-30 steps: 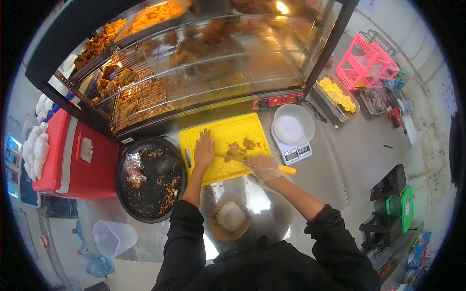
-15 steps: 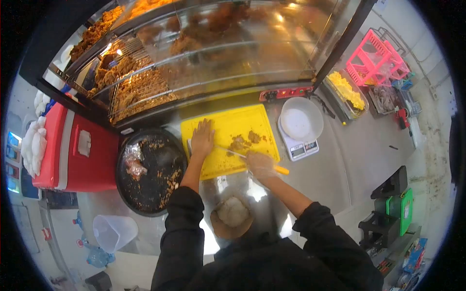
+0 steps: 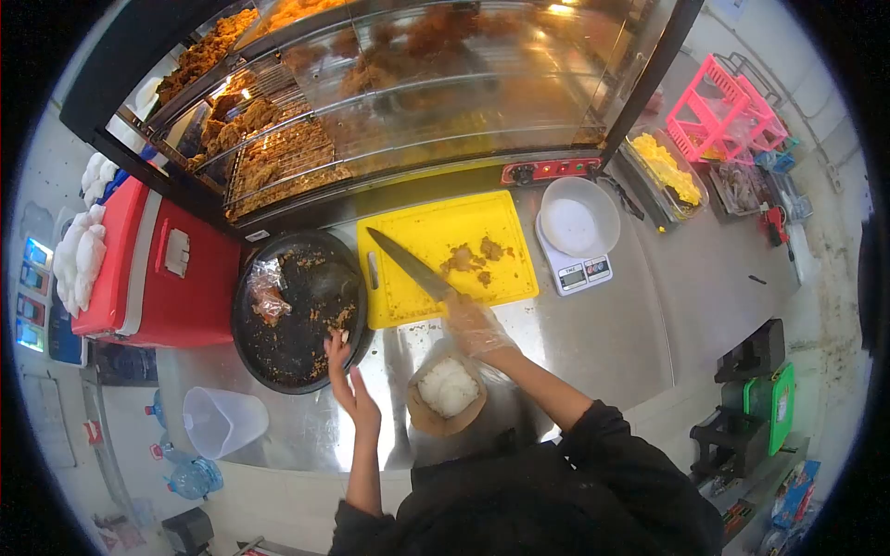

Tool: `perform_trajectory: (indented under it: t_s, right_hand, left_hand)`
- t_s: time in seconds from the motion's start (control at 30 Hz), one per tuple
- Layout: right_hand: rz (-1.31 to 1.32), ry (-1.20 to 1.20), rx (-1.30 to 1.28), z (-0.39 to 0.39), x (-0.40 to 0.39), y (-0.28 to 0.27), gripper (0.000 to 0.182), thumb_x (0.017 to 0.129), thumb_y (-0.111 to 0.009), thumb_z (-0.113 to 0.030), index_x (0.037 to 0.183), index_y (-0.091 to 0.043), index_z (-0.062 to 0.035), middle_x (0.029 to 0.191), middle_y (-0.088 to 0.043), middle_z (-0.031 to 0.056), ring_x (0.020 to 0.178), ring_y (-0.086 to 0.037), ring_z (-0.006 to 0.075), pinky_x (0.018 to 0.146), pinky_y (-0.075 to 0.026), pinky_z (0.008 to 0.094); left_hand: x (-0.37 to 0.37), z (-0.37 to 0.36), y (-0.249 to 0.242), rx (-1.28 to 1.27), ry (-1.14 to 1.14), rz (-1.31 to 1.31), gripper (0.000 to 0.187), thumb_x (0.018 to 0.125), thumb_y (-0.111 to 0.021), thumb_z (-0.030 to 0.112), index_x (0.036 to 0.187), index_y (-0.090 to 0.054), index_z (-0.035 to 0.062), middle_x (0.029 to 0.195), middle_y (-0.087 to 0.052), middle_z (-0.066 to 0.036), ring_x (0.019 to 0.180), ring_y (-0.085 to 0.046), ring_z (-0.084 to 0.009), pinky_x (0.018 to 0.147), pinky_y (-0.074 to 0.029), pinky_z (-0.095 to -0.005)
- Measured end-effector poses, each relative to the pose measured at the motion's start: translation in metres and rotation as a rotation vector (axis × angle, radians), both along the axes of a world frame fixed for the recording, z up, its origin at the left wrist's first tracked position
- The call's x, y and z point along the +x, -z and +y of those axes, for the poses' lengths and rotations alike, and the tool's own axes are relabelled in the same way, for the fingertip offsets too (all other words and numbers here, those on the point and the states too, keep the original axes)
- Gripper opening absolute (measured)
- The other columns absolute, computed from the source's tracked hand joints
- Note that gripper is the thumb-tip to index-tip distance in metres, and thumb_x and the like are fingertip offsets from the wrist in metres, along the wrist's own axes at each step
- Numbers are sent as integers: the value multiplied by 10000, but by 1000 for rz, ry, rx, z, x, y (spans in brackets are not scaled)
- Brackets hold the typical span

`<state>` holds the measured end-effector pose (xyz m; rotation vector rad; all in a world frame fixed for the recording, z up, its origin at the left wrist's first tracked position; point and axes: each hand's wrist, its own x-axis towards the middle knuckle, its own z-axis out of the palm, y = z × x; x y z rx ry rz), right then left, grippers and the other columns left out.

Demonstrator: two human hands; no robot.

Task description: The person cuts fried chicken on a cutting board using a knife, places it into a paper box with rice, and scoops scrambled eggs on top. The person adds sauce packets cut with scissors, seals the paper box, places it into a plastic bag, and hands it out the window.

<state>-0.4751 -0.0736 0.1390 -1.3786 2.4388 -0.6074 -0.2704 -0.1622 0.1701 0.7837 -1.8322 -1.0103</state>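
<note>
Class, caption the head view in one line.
Clear-gloved right hand holds a long metal knife over a yellow rectangular cutting board.

We are looking at a flat yellow rectangular cutting board (image 3: pixel 408 301) of smooth, rather matt plastic, and a long, tapering grey knife (image 3: pixel 410 263) with a smooth metal blade. We are seeing thin, clear, crinkled plastic covering the right hand (image 3: pixel 475 326). The broad grey counter (image 3: pixel 612 338) is gleaming like polished metal, while the round black tray (image 3: pixel 297 350) is showing a dull sheen under rough crumbs. We are noticing smooth plastic on the boxy red cooler (image 3: pixel 206 296), translucent plastic on the round whitish bowl (image 3: pixel 604 218), paper-like brown material on the open container (image 3: pixel 436 424), and matt black cloth on the sleeve (image 3: pixel 621 459).
</note>
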Motion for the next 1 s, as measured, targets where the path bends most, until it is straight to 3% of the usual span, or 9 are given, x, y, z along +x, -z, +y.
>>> perform_trajectory:
  t_s: [0.17, 0.27, 0.37, 0.43, 0.57, 0.67, 0.73, 0.8, 1.0]
  right_hand:
    - [-22, -117, 83, -14, 7, 51, 395, 845, -434, -124, 1215, -405, 12, 1087, -494, 221, 1059, -489, 326, 861, -423, 422]
    - [357, -259, -149, -6, -20, 57, 326, 802, -525, -192, 1105, -515, -74, 1057, -548, 158, 755, -609, 292, 653, -494, 402]
    - [777, -118, -237, -16, -55, 46, 294, 798, -549, -213, 1053, -552, -68, 1011, -574, 130, 815, -601, 272, 703, -484, 373]
    - [344, 28, -98, -33, -69, 35, 251, 801, -547, -200, 1010, -573, -63, 987, -591, 121, 831, -595, 276, 732, -479, 374]
    - [184, -19, 36, -53, -93, 67, 238, 809, -542, -215, 977, -587, -53, 899, -613, 151, 830, -598, 299, 733, -474, 405]
    - [185, -59, -215, -46, -109, 55, 244, 817, -539, -247, 942, -600, -46, 873, -623, 185, 789, -611, 321, 706, -475, 435]
    - [-222, 252, -208, -37, -107, 10, 242, 831, -524, -255, 897, -616, -41, 843, -632, 191, 801, -610, 330, 723, -467, 424]
    - [-229, 262, -204, -29, -119, 3, 235, 834, -517, -246, 889, -619, -43, 859, -633, 186, 803, -606, 334, 723, -467, 415]
    - [-147, 303, -213, -10, -128, -6, 225, 821, -534, -233, 902, -637, -51, 836, -635, 167, 799, -608, 322, 711, -468, 391]
  left_hand:
    - [78, 67, 44, 127, -264, -151, 249, 934, -386, 155, 1116, -468, 7, 1349, -408, -175, 1339, -220, -349, 1062, -184, -448]
    - [92, 94, 48, 218, -321, -146, 232, 924, -393, 123, 1116, -466, 17, 1354, -396, -180, 1345, -206, -344, 1068, -167, -450]
    - [90, 103, 49, 256, -358, -147, 224, 910, -403, 91, 1111, -469, 21, 1360, -384, -185, 1350, -195, -340, 1070, -161, -453]
    - [85, 103, 48, 271, -382, -145, 223, 906, -404, 83, 1110, -469, 21, 1362, -382, -184, 1350, -196, -339, 1070, -160, -454]
    - [80, 93, 46, 251, -407, -119, 220, 904, -409, 86, 1106, -469, 20, 1367, -377, -182, 1343, -211, -336, 1070, -162, -452]
    - [89, 86, 52, 207, -434, -119, 220, 906, -409, 92, 1105, -470, 19, 1372, -372, -178, 1336, -227, -330, 1068, -169, -449]
    - [95, 86, 53, 231, -457, -115, 221, 908, -410, 97, 1105, -471, 19, 1374, -368, -179, 1333, -231, -327, 1067, -174, -446]
    - [98, 85, 55, 259, -486, -98, 274, 874, -403, 38, 1143, -457, 31, 1383, -354, -167, 1308, -281, -281, 1076, -162, -396]
    - [90, 83, 54, 259, -458, -92, 279, 870, -398, 24, 1142, -458, 36, 1382, -356, -164, 1323, -261, -286, 1084, -143, -393]
